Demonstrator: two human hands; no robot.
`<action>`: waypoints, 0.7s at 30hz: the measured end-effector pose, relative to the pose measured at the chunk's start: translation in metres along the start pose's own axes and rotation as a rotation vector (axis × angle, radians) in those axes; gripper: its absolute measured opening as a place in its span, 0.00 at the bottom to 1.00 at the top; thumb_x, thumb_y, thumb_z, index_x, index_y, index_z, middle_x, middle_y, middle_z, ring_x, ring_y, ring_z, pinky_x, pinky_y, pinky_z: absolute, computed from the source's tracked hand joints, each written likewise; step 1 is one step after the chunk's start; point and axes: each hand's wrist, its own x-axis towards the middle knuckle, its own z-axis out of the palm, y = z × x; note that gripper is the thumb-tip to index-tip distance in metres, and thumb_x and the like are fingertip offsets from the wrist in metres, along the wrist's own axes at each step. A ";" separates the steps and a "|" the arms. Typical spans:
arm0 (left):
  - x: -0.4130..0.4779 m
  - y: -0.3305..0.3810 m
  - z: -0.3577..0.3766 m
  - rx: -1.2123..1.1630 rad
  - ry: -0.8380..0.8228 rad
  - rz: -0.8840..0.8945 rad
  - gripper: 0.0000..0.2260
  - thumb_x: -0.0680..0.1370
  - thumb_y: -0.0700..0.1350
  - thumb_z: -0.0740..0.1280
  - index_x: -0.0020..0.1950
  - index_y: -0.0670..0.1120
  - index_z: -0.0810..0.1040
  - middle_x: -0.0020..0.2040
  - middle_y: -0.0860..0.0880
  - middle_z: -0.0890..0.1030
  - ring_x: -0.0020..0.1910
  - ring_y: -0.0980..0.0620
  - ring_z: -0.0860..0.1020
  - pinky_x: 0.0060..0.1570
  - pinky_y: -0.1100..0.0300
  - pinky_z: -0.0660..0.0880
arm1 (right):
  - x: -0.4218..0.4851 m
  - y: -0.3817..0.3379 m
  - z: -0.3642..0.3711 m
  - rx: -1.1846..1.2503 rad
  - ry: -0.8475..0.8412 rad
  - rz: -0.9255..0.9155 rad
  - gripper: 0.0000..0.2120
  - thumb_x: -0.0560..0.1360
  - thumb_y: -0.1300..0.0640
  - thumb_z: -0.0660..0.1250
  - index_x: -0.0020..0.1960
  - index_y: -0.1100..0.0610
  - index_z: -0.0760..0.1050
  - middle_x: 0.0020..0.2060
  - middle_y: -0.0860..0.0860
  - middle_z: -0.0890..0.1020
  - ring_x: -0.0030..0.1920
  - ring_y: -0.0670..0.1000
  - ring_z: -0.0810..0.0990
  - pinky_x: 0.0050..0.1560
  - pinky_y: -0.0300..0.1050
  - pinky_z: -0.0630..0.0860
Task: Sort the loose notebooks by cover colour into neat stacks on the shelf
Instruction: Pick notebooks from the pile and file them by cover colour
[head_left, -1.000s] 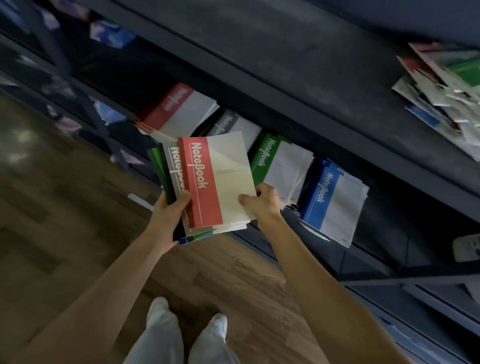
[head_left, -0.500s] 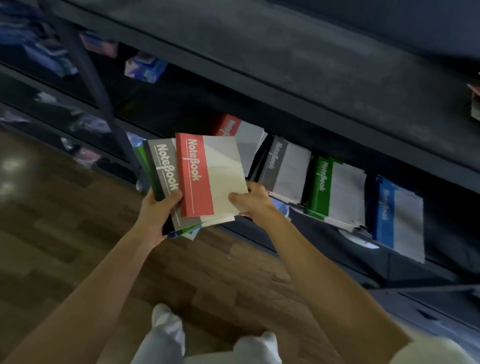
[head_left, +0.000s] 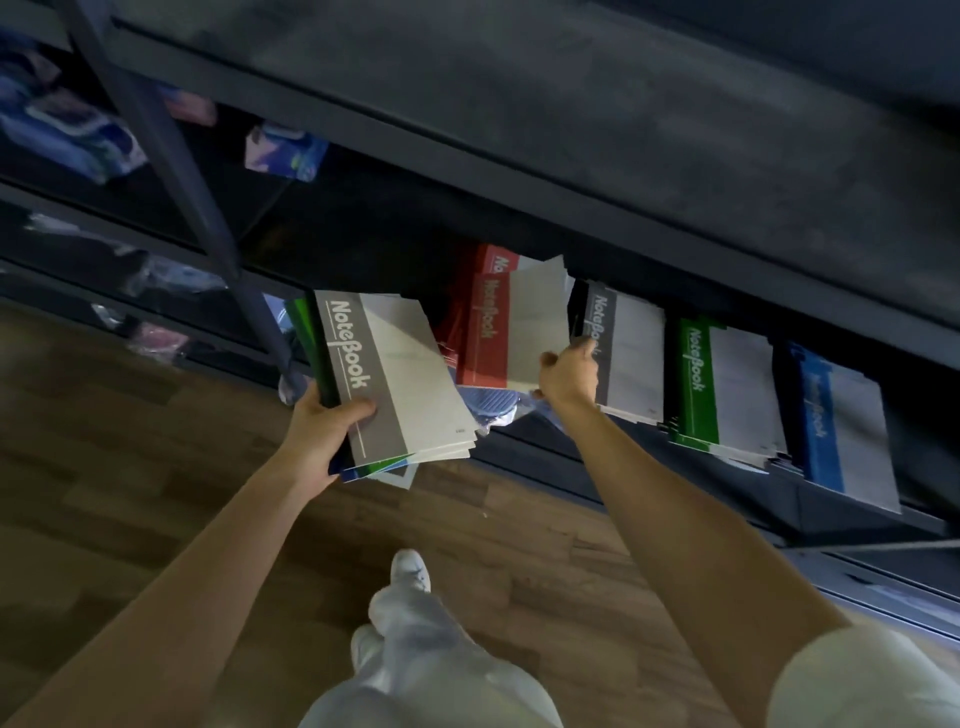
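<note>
My left hand (head_left: 322, 434) grips a bundle of notebooks (head_left: 400, 384) by its lower left corner; a grey-spined one lies on top, with green and blue covers showing underneath. My right hand (head_left: 569, 374) pinches the lower right corner of a red notebook (head_left: 511, 332) and holds it over the red stack (head_left: 496, 260) on the dark shelf (head_left: 571, 467). To the right of it on the same shelf lie a grey stack (head_left: 631, 353), a green stack (head_left: 727, 384) and a blue stack (head_left: 841, 431).
A dark shelf board (head_left: 571, 135) overhangs the stacks from above. A slanted metal post (head_left: 171, 156) stands left of the bundle, with blurred coloured packets (head_left: 285, 150) behind it. Wooden floor (head_left: 130, 467) and my legs and shoes (head_left: 410, 639) are below.
My right hand has taken the red notebook off the top of the bundle and carried it right to the red stack. A grey notebook now tops the bundle. The view shifted left.
</note>
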 end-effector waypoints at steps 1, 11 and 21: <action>0.005 0.004 -0.002 0.007 0.006 -0.006 0.23 0.76 0.33 0.63 0.69 0.47 0.66 0.51 0.48 0.78 0.52 0.46 0.77 0.40 0.55 0.72 | 0.007 -0.004 0.003 -0.001 0.007 0.015 0.12 0.78 0.66 0.58 0.60 0.62 0.60 0.52 0.59 0.75 0.47 0.60 0.79 0.44 0.51 0.79; 0.037 0.035 -0.002 0.046 -0.025 -0.040 0.18 0.76 0.32 0.62 0.62 0.49 0.68 0.48 0.49 0.77 0.45 0.51 0.76 0.39 0.56 0.70 | 0.035 -0.005 0.029 -0.200 0.061 0.162 0.21 0.75 0.59 0.64 0.64 0.61 0.60 0.53 0.59 0.79 0.53 0.60 0.79 0.44 0.47 0.71; 0.049 0.041 -0.029 0.130 -0.210 -0.029 0.20 0.75 0.31 0.64 0.63 0.50 0.68 0.50 0.50 0.77 0.52 0.48 0.75 0.52 0.51 0.70 | 0.005 -0.010 0.040 -0.087 0.164 0.335 0.27 0.76 0.51 0.66 0.68 0.59 0.58 0.61 0.61 0.74 0.60 0.61 0.75 0.51 0.52 0.72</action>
